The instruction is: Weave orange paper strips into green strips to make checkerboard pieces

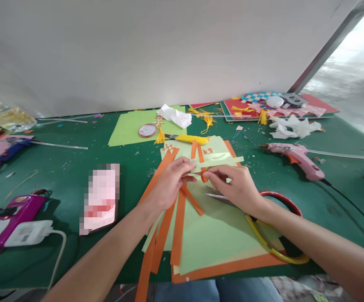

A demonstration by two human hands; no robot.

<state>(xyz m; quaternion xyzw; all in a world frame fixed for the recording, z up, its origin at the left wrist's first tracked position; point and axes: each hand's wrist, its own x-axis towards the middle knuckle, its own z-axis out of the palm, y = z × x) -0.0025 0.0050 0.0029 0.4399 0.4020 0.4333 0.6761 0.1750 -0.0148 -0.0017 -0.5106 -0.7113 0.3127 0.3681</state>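
Green and orange paper strips (215, 162), between left hand (171, 181) and right hand (236, 184), both hands pinching them

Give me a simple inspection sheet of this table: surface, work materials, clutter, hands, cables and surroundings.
Surface: green table, dotted with small scraps.
Work materials: orange strips and a pale green strip over pale green paper; scissors partly hidden by the right forearm.
Clutter: phone, yellow cutter, crumpled white paper, pink glue gun.
Hands: left hand pinches the pale green strip; right hand has fingertips at an orange strip, grip unclear.
Cables: black cable from the pink glue gun; white cable at left.
Surroundings: pale wall behind; brighter floor at right.
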